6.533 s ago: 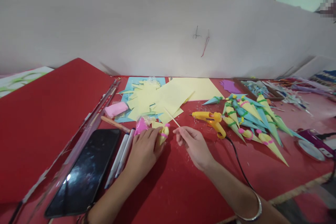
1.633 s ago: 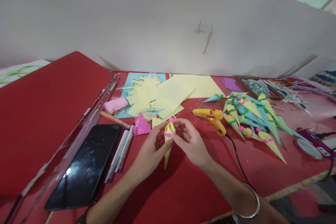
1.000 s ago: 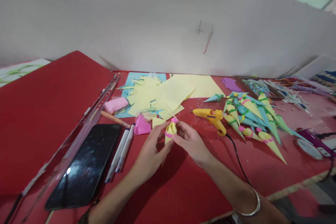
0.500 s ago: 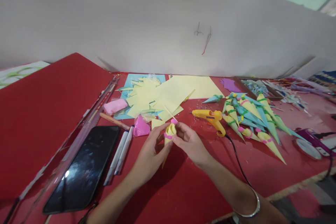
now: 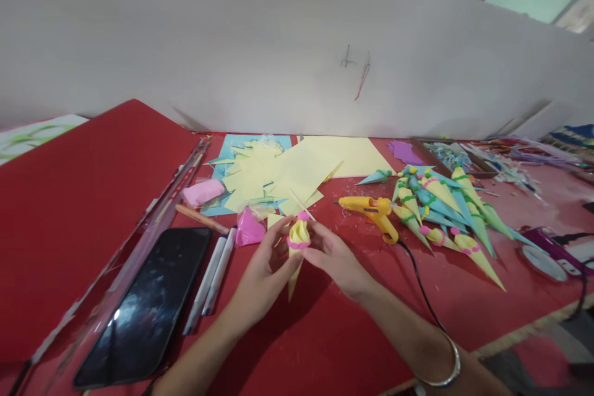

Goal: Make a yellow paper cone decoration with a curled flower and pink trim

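Between my two hands I hold a small yellow paper ice cream cone (image 5: pixel 299 241), its tip pointing down over the red table. A pink band rings its rim, a yellow swirl rises above that, and a pink ball tops it. My left hand (image 5: pixel 266 263) grips the cone from the left with thumb and fingers. From the right, the fingers and thumb of my right hand (image 5: pixel 336 257) close on it near the pink band. Just beyond the hands lie a pink clay lump (image 5: pixel 250 228) and yellow paper sheets (image 5: pixel 306 167).
A yellow glue gun (image 5: pixel 371 207) with a black cord lies to the right, beside a pile of yellow and blue paper cones (image 5: pixel 436 198). At left are a black phone (image 5: pixel 148 303), two white markers (image 5: pixel 211 281) and a wrapped pale pink block (image 5: pixel 203 192). A white wall stands behind.
The cone has turned more upright between my hands, so its swirl and pink band now face me more fully. Both hands keep hold of it, and the camera view has shifted slightly.
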Demonstrator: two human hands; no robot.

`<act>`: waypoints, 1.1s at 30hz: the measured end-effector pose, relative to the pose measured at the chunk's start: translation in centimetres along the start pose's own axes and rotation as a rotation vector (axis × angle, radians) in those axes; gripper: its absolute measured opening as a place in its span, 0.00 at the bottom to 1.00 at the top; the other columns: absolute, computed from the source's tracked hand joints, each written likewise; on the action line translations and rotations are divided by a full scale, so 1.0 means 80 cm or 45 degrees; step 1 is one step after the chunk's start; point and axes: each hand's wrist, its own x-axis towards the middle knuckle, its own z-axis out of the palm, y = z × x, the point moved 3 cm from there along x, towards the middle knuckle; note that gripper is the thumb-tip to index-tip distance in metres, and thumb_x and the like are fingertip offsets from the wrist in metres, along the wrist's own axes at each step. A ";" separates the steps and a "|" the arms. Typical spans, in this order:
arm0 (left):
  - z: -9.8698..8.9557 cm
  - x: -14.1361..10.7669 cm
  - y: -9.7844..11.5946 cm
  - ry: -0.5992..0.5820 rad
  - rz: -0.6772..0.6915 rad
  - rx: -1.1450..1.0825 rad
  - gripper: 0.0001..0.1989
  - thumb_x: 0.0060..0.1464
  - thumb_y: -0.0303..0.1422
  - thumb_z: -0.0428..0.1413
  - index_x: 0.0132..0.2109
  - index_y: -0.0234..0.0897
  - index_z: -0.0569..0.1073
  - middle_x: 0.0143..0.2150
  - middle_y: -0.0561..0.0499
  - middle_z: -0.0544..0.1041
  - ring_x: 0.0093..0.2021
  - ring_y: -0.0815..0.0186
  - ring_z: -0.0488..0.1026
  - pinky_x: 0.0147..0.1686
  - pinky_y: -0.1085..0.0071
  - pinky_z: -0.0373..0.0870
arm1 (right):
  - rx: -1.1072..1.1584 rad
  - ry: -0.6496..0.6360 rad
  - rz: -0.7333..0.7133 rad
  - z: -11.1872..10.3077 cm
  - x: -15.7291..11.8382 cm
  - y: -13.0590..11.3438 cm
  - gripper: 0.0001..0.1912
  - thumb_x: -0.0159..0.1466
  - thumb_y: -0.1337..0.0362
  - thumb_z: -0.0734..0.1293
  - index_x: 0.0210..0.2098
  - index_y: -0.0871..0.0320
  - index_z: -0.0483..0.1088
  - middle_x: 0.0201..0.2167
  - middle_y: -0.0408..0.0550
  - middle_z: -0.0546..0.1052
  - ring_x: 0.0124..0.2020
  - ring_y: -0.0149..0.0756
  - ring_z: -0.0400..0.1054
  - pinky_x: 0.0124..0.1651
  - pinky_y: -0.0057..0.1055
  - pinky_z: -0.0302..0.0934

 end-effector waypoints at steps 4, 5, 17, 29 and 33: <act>-0.002 -0.002 -0.001 0.036 -0.249 -0.225 0.27 0.49 0.36 0.52 0.57 0.41 0.57 0.45 0.48 0.73 0.41 0.61 0.72 0.34 0.71 0.69 | 0.064 -0.042 0.032 0.003 -0.002 0.001 0.18 0.53 0.63 0.67 0.43 0.53 0.65 0.36 0.44 0.71 0.34 0.31 0.68 0.39 0.32 0.64; -0.002 -0.003 -0.002 0.042 -0.307 -0.292 0.27 0.49 0.37 0.51 0.57 0.40 0.57 0.41 0.48 0.75 0.37 0.62 0.74 0.30 0.72 0.69 | 0.089 -0.057 0.028 0.004 -0.002 0.001 0.18 0.53 0.62 0.67 0.43 0.53 0.65 0.33 0.43 0.71 0.29 0.30 0.67 0.36 0.31 0.64; 0.006 -0.003 -0.003 -0.092 -0.365 -0.480 0.19 0.54 0.43 0.44 0.44 0.36 0.71 0.16 0.56 0.64 0.18 0.70 0.58 0.21 0.74 0.58 | -0.119 -0.015 0.012 0.006 -0.002 0.000 0.14 0.53 0.58 0.67 0.37 0.55 0.68 0.28 0.42 0.66 0.30 0.31 0.65 0.36 0.30 0.63; 0.010 -0.013 -0.005 -0.200 0.026 0.018 0.25 0.49 0.32 0.55 0.54 0.44 0.59 0.49 0.50 0.69 0.48 0.62 0.67 0.45 0.71 0.64 | -0.056 -0.215 -0.076 0.005 -0.009 -0.006 0.28 0.47 0.73 0.60 0.48 0.52 0.63 0.40 0.43 0.69 0.39 0.33 0.65 0.42 0.30 0.60; 0.007 -0.015 -0.001 -0.146 0.145 0.168 0.20 0.47 0.28 0.55 0.49 0.40 0.63 0.48 0.48 0.69 0.47 0.61 0.68 0.46 0.69 0.64 | 0.027 -0.276 -0.118 0.004 -0.012 -0.001 0.32 0.50 0.68 0.62 0.55 0.51 0.55 0.51 0.46 0.63 0.50 0.38 0.60 0.50 0.35 0.56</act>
